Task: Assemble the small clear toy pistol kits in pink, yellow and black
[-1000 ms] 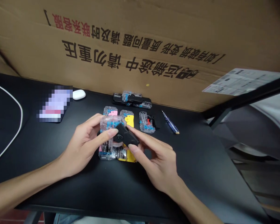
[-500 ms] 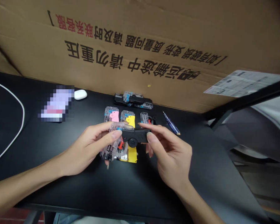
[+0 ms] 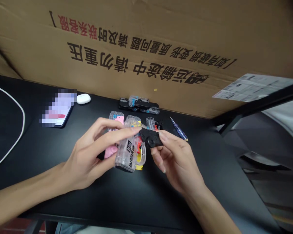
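A mini water gun (image 3: 127, 156) with a clear plastic body is raised above the table between my hands. My left hand (image 3: 88, 152) is closed round its body, the index finger lying along the top toward the black part. My right hand (image 3: 183, 159) pinches the far end of that black part (image 3: 150, 137), which has a round disc on its side. A red trigger shows inside the clear guard. Behind it, partly covered, lie a pink-sided water gun (image 3: 119, 119) and a yellow piece (image 3: 139, 167). Another clear piece with red (image 3: 150, 123) lies beyond my right fingers.
Against the cardboard box (image 3: 136, 39) at the back lie several black and clear water guns (image 3: 139, 104). A blue screwdriver (image 3: 178, 129) lies to the right. On the left are a phone (image 3: 61, 122), a white earphone case (image 3: 83, 98) and a white cable (image 3: 23, 117).
The water gun has turned and shifted slightly right, its lettered body now facing me. My left index finger has moved onto its top. My right hand keeps hold of the black part.
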A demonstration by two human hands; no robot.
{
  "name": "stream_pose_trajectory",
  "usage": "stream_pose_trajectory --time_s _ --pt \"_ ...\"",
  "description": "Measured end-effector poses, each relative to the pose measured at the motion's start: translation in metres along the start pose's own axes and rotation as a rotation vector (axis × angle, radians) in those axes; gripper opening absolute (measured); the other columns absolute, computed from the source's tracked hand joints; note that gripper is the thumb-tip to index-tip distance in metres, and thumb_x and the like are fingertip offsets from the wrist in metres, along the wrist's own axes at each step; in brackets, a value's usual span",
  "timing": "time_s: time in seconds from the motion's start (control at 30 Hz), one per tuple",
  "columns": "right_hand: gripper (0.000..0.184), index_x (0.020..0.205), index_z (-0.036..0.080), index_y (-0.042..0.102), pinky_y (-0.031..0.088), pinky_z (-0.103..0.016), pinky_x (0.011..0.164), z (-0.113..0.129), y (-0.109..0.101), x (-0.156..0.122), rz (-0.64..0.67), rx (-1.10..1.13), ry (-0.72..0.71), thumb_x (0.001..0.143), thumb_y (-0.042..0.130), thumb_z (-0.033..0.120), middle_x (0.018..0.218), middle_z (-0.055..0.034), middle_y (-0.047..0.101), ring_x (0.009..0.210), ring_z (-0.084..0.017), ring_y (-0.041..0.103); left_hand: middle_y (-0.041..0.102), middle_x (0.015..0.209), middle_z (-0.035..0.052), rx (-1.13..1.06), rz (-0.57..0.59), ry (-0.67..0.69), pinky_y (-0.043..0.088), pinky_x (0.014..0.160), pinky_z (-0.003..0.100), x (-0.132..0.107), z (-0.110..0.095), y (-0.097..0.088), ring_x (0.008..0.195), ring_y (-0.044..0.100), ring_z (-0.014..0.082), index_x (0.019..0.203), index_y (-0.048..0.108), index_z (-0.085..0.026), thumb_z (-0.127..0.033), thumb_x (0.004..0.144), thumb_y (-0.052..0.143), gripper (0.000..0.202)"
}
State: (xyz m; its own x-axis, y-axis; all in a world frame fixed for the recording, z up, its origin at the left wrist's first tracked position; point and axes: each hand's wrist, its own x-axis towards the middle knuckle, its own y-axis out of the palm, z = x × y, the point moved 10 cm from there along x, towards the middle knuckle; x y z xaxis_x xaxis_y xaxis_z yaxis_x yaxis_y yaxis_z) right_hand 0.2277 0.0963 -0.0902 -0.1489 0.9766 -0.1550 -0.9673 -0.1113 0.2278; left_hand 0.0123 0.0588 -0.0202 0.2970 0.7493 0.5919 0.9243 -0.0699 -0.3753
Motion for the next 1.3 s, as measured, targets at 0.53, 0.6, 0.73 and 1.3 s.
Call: stream_pose_trajectory --time_s 0.53,0.6,0.73,1.3 --pt "0.044 0.138 0.023 0.082 0.047 -0.017 0.044 -0.010 0.014 -0.005 0.104 0.050 -0.007 0.099 0.094 0.043 0.074 0.0032 0.072 0.051 -0.008 0.057 0.080 0.102 0.0052 -0.501 0.022 -0.679 0.062 0.064 0.021 -0.001 0.062 0.027 0.082 0.072 0.0154 0.099 0.095 -0.022 -0.034 0.093 0.094 0.014" --pt "0.051 0.148 0.026 0.078 0.047 -0.018 0.046 -0.014 0.018 -0.008 0.179 0.030 0.015 0.101 0.092 0.043 0.069 0.0052 0.069 0.048 -0.007 0.055 0.074 0.100 0.0051 -0.523 0.179 -0.640 0.056 0.056 0.019 -0.001 0.053 0.039 0.079 0.067 0.0139 0.095 0.093 -0.021 -0.034 0.102 0.084 0.017" --pt "0.069 0.166 0.030 0.063 0.045 -0.021 0.045 -0.016 0.031 -0.018 0.391 0.031 0.068 0.105 0.087 0.051 0.059 0.0069 0.069 0.042 -0.010 0.054 0.058 0.076 -0.0002 -0.585 0.369 -0.608 0.048 0.056 0.020 -0.004 0.039 0.052 0.070 0.055 0.0121 0.074 0.081 -0.018 -0.045 0.112 0.071 0.048" --pt "0.056 0.132 0.030 0.065 0.063 -0.034 0.058 0.032 0.026 -0.034 -0.004 -0.684 -0.661 0.088 0.100 0.030 0.133 -0.0096 0.071 0.090 -0.022 0.075 0.089 0.098 0.0027 -0.871 -0.028 -0.818 0.069 0.075 0.018 -0.014 0.069 0.045 0.079 0.082 0.0123 0.111 0.089 -0.021 -0.019 0.079 0.107 0.037"
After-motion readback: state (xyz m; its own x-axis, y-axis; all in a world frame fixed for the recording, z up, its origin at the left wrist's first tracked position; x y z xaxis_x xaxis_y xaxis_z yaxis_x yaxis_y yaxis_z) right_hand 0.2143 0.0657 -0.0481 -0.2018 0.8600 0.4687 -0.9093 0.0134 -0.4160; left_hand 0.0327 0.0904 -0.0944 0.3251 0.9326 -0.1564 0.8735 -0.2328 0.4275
